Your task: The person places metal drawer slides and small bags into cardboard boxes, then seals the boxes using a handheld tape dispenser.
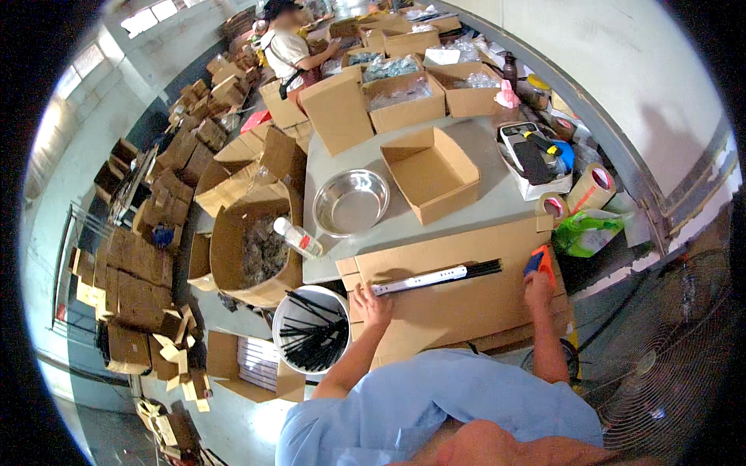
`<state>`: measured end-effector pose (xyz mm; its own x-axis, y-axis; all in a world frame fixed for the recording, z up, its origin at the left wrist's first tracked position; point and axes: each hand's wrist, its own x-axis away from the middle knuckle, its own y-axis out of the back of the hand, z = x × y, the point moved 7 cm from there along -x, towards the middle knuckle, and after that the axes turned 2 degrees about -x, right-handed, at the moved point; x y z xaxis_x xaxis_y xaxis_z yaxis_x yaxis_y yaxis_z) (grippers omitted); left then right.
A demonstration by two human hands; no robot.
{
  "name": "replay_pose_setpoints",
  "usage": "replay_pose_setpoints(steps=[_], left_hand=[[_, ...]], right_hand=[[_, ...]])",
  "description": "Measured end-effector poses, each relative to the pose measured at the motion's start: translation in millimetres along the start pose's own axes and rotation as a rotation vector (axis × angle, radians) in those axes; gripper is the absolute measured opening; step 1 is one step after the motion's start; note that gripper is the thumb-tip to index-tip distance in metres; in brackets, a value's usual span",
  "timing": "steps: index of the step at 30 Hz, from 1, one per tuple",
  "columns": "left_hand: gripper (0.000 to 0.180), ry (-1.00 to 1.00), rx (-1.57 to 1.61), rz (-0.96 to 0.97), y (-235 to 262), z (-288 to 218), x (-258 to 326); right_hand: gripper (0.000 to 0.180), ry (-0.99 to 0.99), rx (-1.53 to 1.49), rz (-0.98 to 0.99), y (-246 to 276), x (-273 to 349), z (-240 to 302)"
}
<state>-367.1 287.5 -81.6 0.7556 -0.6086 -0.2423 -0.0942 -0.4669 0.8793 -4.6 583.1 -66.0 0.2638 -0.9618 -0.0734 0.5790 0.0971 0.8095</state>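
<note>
Stacks of cardboard boxes (140, 272) crowd the floor at your left, beside a white bucket (311, 330) of black strips. On the grey table (482, 198), a steel bowl (351, 202) sits left of an open carton (431, 175). Your left hand (373, 304), fingers spread, presses the flat cardboard sheet (458, 299), touching the bundle of strips (435, 277). Your right hand (538, 287) grips an orange tape dispenser (539, 262), just right of the bundle.

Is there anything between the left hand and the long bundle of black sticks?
Nothing visible. The left hand already rests at the white-wrapped end of the bundle of black sticks on the flat cardboard.
</note>
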Motion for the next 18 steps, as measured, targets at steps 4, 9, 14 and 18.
replay_pose_setpoints(steps=[4,9,14,18], left_hand=[[0.08,-0.204,0.082,0.467,-26.6,-28.4,49.2],[0.08,-0.525,-0.228,0.672,-20.0,-49.7,86.9],[0.075,-0.557,-0.223,0.681,-19.1,-60.9,79.7],[0.079,-0.537,-0.165,0.656,-12.1,-61.3,76.6]], right_hand=[[0.01,0.467,-0.173,-0.105,7.7,-54.2,54.7],[0.02,0.571,0.155,-0.206,-11.2,-106.4,151.3],[0.03,0.461,0.261,0.046,-63.3,-155.2,127.5],[0.035,0.444,0.195,0.053,-78.5,-112.8,144.3]])
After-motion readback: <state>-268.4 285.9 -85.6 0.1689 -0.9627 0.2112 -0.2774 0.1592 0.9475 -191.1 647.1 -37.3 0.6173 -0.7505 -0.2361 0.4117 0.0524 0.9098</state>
